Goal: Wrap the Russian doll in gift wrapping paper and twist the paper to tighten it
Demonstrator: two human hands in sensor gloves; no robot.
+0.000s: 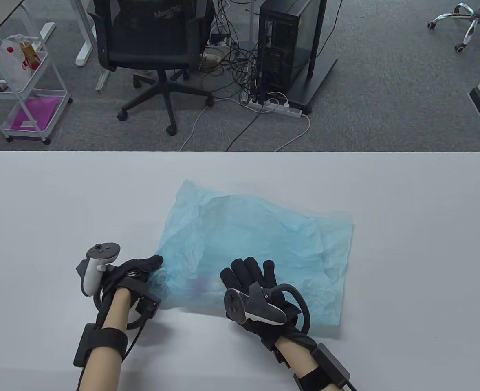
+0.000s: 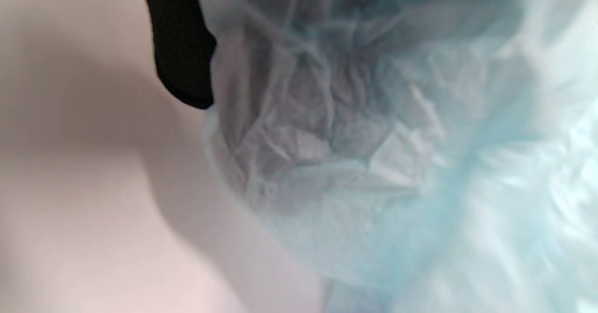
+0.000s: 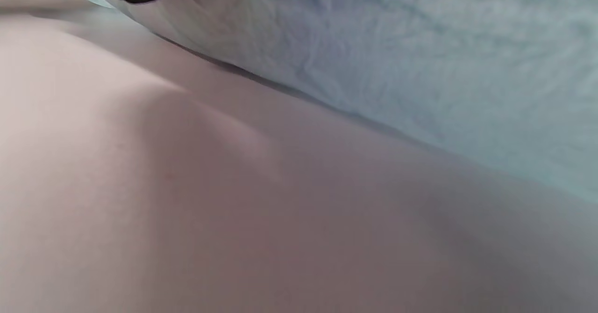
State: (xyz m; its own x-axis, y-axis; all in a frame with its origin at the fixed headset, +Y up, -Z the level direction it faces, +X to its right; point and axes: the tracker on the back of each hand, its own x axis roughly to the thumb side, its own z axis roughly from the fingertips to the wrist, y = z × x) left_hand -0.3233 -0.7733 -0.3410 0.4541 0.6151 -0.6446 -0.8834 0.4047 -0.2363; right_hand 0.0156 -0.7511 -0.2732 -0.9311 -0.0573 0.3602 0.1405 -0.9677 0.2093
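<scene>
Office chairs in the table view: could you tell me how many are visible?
2. A black office chair stands behind the table, top centre-left; only the chrome wheeled base of another chair shows at the top right corner. Others may lie outside the frame.

left hand [image 1: 136, 271]: fingers seemingly pinching | right hand [image 1: 252, 285]: fingers straight, spread, palm down

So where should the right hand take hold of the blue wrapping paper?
Probably the free near right corner of the blue wrapping paper, coming from the table's right side: it lies flat and uncovered, while the left hand is at the left edge and the right hand rests near the middle.
</scene>
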